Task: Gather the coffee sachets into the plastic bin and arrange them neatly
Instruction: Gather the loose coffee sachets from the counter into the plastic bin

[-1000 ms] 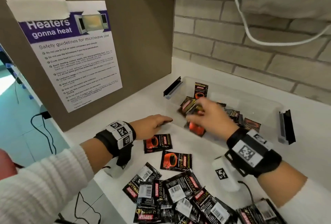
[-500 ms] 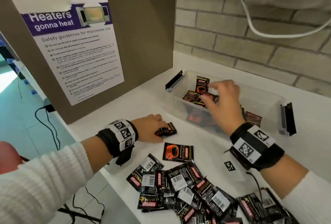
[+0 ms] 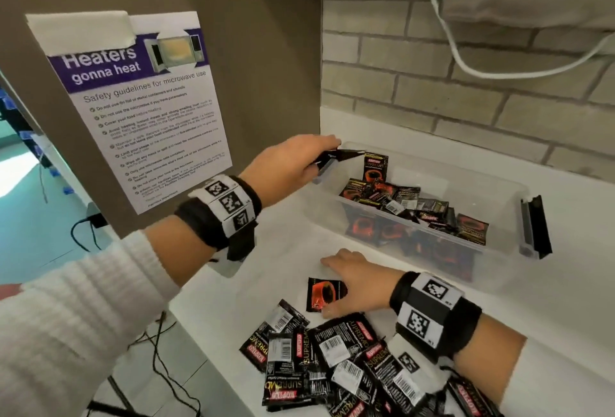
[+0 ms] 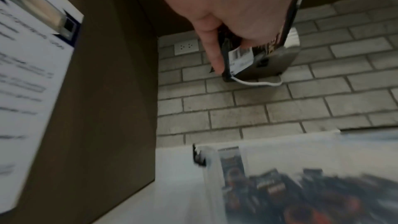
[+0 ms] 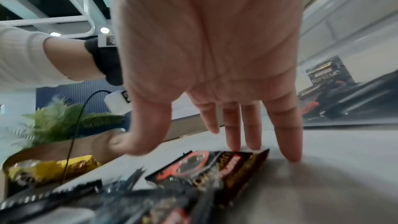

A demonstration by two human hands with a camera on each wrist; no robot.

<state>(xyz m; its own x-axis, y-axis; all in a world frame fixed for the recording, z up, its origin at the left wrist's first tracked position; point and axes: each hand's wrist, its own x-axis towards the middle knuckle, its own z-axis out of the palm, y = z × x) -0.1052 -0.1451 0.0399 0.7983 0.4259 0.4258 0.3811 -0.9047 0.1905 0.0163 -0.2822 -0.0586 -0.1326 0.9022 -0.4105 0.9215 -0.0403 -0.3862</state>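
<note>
A: Since half a second ago the hands swapped jobs. Left hand (image 3: 293,163) lifted off the table (image 3: 565,300) with a sachet (image 3: 336,158) pinched in its grip, now at the bin's (image 3: 432,163) left end. Right hand (image 3: 357,280) left the bin, came down on the table.

B: Right grip?

A: Fingers straight, holding nothing; tips press a red sachet (image 3: 324,293) flat, just left of the palm.

B: Key relation?

A: Bin opening lies right of and below the left grip; the held sachet's long axis points into it. Left hand's nearer, likely drops next.

B: Rest?

A: Pile (image 3: 332,356) near the right wrist. Bin contents jumbled. White table, brick wall (image 3: 466,100) behind, poster (image 3: 146,107) left.
</note>
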